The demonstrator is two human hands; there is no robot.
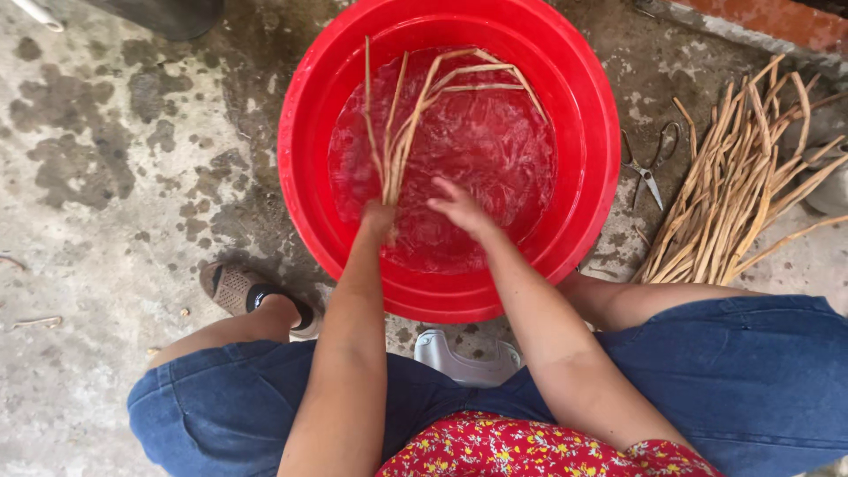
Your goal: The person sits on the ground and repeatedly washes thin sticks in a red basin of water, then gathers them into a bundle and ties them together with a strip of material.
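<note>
A big red plastic basin (583,132) holds rippling water. My left hand (380,216) is shut around the lower end of a bundle of thin tan plant strips (415,110), which fan upward out of the water toward the far rim. My right hand (459,208) hovers just beside it over the water, fingers spread and holding nothing.
A pile of dry tan stalks (742,185) lies on the concrete to the right of the basin. Metal scissors (649,168) lie between the basin and that pile. My sandalled foot (238,291) rests left of the basin, and a pale low stool (464,358) shows between my knees.
</note>
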